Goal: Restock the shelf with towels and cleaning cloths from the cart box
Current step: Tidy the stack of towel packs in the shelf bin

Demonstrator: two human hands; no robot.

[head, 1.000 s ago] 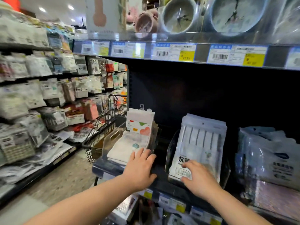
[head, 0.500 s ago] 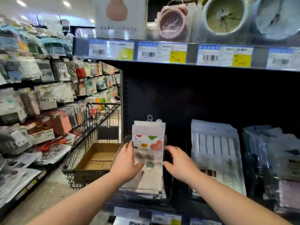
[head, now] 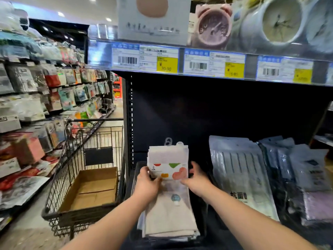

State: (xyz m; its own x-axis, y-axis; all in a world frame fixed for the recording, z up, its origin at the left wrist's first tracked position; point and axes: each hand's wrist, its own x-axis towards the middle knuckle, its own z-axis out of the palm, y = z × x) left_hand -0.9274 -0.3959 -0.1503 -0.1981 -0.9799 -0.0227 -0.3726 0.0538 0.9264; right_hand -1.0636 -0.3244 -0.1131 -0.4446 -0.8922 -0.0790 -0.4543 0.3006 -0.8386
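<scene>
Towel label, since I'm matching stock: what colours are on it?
White label with red, green, orange and pink shapes; head view.

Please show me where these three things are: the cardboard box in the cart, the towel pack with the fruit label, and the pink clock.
cardboard box (head: 94, 193), head view, on its bare inner floor.
towel pack (head: 168, 171), head view, on its fruit label.
pink clock (head: 213, 28), head view, on its dial.

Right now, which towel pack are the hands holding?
The leftmost pack, with red, green and orange shapes. The left hand and right hand grip its sides; the grey pack is untouched.
</scene>
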